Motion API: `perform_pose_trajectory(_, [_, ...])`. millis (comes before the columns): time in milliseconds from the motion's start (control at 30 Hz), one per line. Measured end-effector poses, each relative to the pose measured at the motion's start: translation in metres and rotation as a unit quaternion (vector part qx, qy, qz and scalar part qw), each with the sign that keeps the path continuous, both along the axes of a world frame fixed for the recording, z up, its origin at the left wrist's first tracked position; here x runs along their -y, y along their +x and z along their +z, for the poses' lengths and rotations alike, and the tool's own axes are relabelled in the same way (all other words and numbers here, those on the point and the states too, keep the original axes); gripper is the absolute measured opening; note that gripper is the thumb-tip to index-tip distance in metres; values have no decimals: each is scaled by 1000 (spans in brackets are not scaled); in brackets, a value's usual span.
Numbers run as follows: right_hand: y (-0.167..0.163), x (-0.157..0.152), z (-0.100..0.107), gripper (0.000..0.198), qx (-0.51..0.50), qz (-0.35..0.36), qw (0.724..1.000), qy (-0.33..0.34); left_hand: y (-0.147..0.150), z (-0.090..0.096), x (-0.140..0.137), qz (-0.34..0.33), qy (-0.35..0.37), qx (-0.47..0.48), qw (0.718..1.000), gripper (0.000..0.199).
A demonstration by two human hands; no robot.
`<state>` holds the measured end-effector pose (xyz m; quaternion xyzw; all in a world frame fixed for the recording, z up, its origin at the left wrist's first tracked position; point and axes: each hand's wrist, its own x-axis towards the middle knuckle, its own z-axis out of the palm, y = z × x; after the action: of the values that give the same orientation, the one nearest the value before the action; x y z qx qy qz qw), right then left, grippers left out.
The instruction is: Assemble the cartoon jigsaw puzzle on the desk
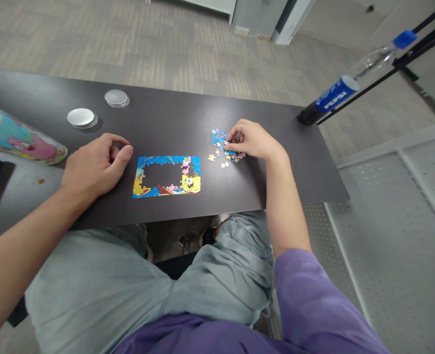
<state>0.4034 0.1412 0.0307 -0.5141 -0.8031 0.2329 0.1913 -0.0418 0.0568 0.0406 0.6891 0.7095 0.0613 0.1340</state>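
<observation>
My right hand [252, 140] reaches into a small pile of loose jigsaw puzzle pieces [219, 137], its thumb and fingertips closed round one puzzle piece [226, 143]. Some of the pile is hidden under that hand. To the left lies a partly assembled jigsaw puzzle [191, 184], a bright cartoon picture with a border and a bare gap in the middle. Resting on the table left of the puzzle, my left hand [94, 164] has its fingers curled in and nothing visible in them.
On the dark table [173, 118] stand two low stacks of round silvery discs, a nearer stack [81, 117] and a farther stack [116, 98]. A colourful cartoon-printed cylinder [29, 140] is at the left. A Pepsi bottle [335, 96] stands by the far right corner.
</observation>
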Motion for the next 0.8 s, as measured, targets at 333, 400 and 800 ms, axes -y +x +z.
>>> perform_pose_trajectory(333, [-12, 9, 4, 34, -142, 25, 984, -106, 0, 0, -1, -1, -2, -4, 1000, 65])
perform_pose_trajectory(400, [-16, 9, 5, 40, -170, 34, 978, -117, 0, 1, -1, -3, -8, -2, 1000, 65])
perform_pose_trajectory(800, [-35, 14, 4, 42, -209, 81, 961, -161, -1, 0, 1, -6, 10, 17, 1000, 65])
